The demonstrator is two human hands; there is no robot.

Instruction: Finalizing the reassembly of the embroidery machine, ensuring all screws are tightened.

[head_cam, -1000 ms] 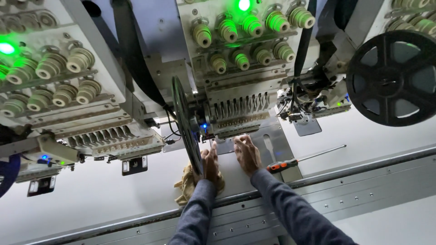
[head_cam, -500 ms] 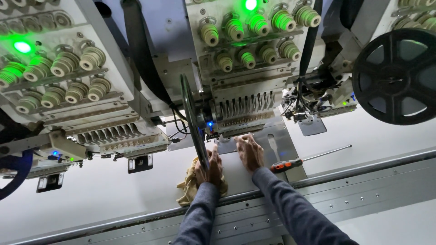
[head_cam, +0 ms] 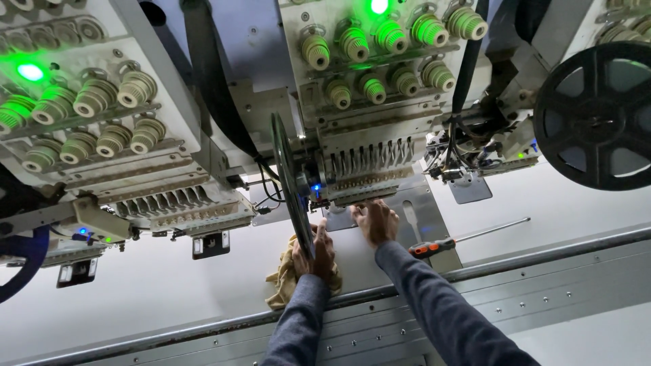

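Note:
I look down along both grey sleeves at an embroidery machine head point(head_cam: 369, 163) with a row of needles. My left hand point(head_cam: 317, 252) rests on a crumpled tan cloth point(head_cam: 283, 279) lying on the white table, its fingers curled into the cloth, just beside a thin black reel point(head_cam: 290, 184) seen edge-on. My right hand point(head_cam: 375, 221) lies flat on the metal needle plate point(head_cam: 428, 217) right under the needles, fingers bent, holding nothing that I can see. A screwdriver point(head_cam: 434, 247) with an orange and black handle lies to the right of that hand.
A second machine head point(head_cam: 173, 203) stands to the left, with green-lit thread tension knobs point(head_cam: 81, 108) above. A large black reel point(head_cam: 600, 115) hangs at the upper right. A grey metal rail point(head_cam: 542, 291) with screws runs along the table's near edge.
The view has shifted slightly. Both hands stay at the needle plate; my left hand has pressed a bit further onto the cloth.

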